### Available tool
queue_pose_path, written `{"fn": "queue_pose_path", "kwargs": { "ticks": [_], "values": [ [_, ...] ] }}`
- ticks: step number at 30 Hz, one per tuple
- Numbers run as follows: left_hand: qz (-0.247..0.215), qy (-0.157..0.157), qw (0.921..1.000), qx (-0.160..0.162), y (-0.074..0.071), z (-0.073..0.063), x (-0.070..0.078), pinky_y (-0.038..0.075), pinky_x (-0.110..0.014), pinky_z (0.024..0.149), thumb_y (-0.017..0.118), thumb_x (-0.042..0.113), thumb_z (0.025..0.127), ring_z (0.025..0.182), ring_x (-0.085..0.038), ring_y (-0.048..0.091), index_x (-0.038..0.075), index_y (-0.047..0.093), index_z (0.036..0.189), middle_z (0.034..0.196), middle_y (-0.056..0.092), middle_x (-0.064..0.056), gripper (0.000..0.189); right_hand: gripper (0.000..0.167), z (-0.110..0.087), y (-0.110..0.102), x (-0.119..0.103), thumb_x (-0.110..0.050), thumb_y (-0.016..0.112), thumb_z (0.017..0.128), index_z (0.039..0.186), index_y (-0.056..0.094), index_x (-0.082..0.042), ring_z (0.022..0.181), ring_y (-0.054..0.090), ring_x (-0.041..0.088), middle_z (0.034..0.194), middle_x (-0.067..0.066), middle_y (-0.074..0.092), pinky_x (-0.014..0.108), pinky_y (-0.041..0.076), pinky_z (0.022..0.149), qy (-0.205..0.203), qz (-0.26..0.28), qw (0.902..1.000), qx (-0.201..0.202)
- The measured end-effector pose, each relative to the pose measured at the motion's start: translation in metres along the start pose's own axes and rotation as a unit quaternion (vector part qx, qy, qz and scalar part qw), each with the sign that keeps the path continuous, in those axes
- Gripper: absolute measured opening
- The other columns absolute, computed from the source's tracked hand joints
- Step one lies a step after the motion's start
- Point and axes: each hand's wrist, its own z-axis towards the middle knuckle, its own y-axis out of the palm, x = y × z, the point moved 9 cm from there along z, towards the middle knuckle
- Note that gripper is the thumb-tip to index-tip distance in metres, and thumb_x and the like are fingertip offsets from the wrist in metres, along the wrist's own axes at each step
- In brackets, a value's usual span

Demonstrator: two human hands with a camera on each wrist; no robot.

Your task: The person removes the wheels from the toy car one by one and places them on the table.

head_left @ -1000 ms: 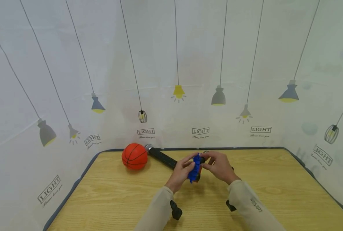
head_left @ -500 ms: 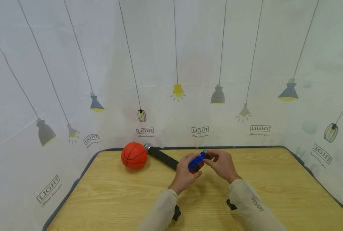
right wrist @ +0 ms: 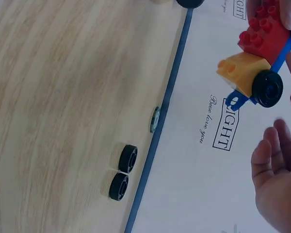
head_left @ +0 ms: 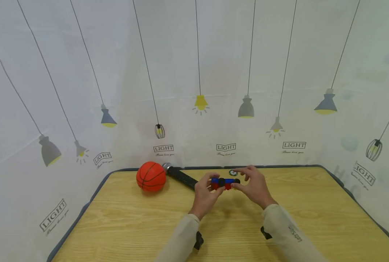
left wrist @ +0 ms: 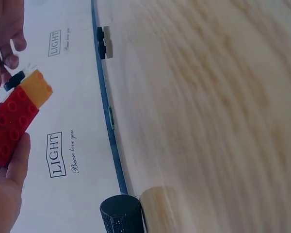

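My left hand (head_left: 205, 196) grips a small toy brick car (head_left: 225, 183) above the table, between thumb and fingers. The car lies upside down in the head view, its blue base on top and its red bricks below. In the right wrist view a yellow brick (right wrist: 245, 70) sits at one end, near a black wheel (right wrist: 267, 89) and a blue hook (right wrist: 236, 100). My right hand (head_left: 254, 186) is beside that end; its relaxed fingers (right wrist: 276, 150) are apart from the car in the right wrist view.
Two loose black wheels (right wrist: 128, 158) stand on the table near its back edge. A small round disc (head_left: 233, 173) lies close by. A black microphone (head_left: 182, 178) and a red basketball (head_left: 151, 177) are to the left. A printed white backdrop (head_left: 194, 131) surrounds the table.
The car has turned from nearly upright to level in my left hand. My right fingers, earlier at its wheel end, have spread and come away, revealing the disc behind.
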Motion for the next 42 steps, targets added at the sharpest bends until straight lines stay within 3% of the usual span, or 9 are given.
{"fn": "queue_pose_path", "kwargs": {
  "ticks": [4, 10, 13, 17, 22, 25, 30, 36, 42],
  "values": [
    [-0.022, -0.016, 0.9996, -0.005, -0.001, 0.001, -0.004, 0.061, -0.027, 0.082, 0.077, 0.006, 0.087, 0.103, -0.026, 0.075, 0.015, 0.060, 0.125, 0.123, 0.067, -0.013, 0.043, 0.044, -0.001, 0.004, -0.009, -0.020, 0.084, 0.082, 0.124, 0.071, -0.019, 0.094, 0.062, 0.021, 0.106, 0.005, 0.069, 0.028, 0.049, 0.071, -0.035, 0.023, 0.9987, -0.028],
    [-0.030, -0.043, 0.9983, -0.024, -0.001, 0.003, -0.007, 0.061, -0.028, 0.081, 0.075, 0.015, 0.090, 0.099, -0.026, 0.076, 0.019, 0.057, 0.134, 0.129, 0.068, -0.010, 0.048, 0.040, -0.001, 0.013, -0.018, -0.019, 0.080, 0.087, 0.125, 0.070, -0.017, 0.098, 0.066, 0.030, 0.109, 0.009, 0.074, 0.023, 0.050, 0.065, -0.032, 0.076, 0.9936, -0.076],
    [-0.030, -0.060, 0.9968, -0.042, 0.001, 0.003, -0.010, 0.061, -0.031, 0.084, 0.072, 0.016, 0.092, 0.100, -0.027, 0.076, 0.022, 0.058, 0.135, 0.132, 0.067, -0.011, 0.045, 0.036, -0.001, 0.015, -0.020, -0.018, 0.078, 0.088, 0.123, 0.071, -0.017, 0.090, 0.066, 0.025, 0.106, 0.006, 0.075, 0.023, 0.051, 0.065, -0.025, 0.076, 0.9926, -0.091],
    [-0.042, -0.081, 0.9929, -0.077, 0.003, 0.003, -0.014, 0.061, -0.034, 0.088, 0.066, 0.014, 0.096, 0.108, -0.031, 0.073, 0.017, 0.057, 0.138, 0.137, 0.064, -0.016, 0.043, 0.034, 0.000, 0.020, -0.023, -0.017, 0.076, 0.090, 0.123, 0.072, -0.017, 0.077, 0.064, 0.015, 0.103, 0.006, 0.076, 0.024, 0.053, 0.063, -0.018, 0.076, 0.9901, -0.116],
    [-0.046, -0.107, 0.9862, -0.118, 0.006, 0.004, -0.019, 0.060, -0.030, 0.087, 0.059, 0.015, 0.100, 0.118, -0.034, 0.068, 0.014, 0.055, 0.142, 0.143, 0.060, -0.015, 0.042, 0.033, 0.001, 0.024, -0.023, -0.017, 0.076, 0.090, 0.123, 0.072, -0.015, 0.072, 0.064, 0.016, 0.103, 0.010, 0.076, 0.025, 0.054, 0.061, -0.010, 0.102, 0.9849, -0.140],
    [-0.042, -0.107, 0.9851, -0.128, 0.006, 0.004, -0.021, 0.060, -0.029, 0.085, 0.056, 0.015, 0.102, 0.120, -0.035, 0.067, 0.013, 0.054, 0.143, 0.144, 0.059, -0.014, 0.041, 0.029, 0.000, 0.025, -0.021, -0.017, 0.075, 0.091, 0.119, 0.073, -0.012, 0.070, 0.065, 0.016, 0.103, 0.012, 0.076, 0.027, 0.055, 0.060, -0.006, 0.121, 0.9823, -0.143],
    [-0.028, -0.103, 0.9863, -0.126, 0.006, 0.004, -0.027, 0.059, -0.028, 0.086, 0.054, 0.016, 0.103, 0.122, -0.033, 0.065, 0.013, 0.056, 0.141, 0.140, 0.062, -0.011, 0.037, 0.023, -0.002, 0.029, -0.017, -0.014, 0.074, 0.091, 0.114, 0.074, -0.007, 0.066, 0.064, 0.017, 0.098, 0.015, 0.074, 0.029, 0.055, 0.057, 0.006, 0.146, 0.9786, -0.145],
    [-0.031, -0.102, 0.9884, -0.108, 0.005, 0.002, -0.027, 0.057, -0.023, 0.079, 0.055, 0.018, 0.103, 0.119, -0.033, 0.065, 0.012, 0.061, 0.136, 0.137, 0.063, -0.011, 0.034, 0.027, -0.005, 0.031, -0.023, -0.007, 0.069, 0.094, 0.120, 0.070, 0.001, 0.064, 0.062, 0.019, 0.096, 0.019, 0.072, 0.027, 0.053, 0.056, 0.021, 0.155, 0.9757, -0.153],
    [-0.035, -0.115, 0.9886, -0.090, 0.003, 0.003, -0.030, 0.056, -0.025, 0.079, 0.055, 0.022, 0.103, 0.113, -0.030, 0.068, 0.013, 0.063, 0.133, 0.134, 0.065, -0.011, 0.032, 0.027, -0.004, 0.037, -0.015, -0.015, 0.071, 0.094, 0.119, 0.071, -0.006, 0.064, 0.066, 0.025, 0.092, 0.022, 0.072, 0.030, 0.054, 0.058, 0.035, 0.170, 0.9717, -0.161]
  ]
}}
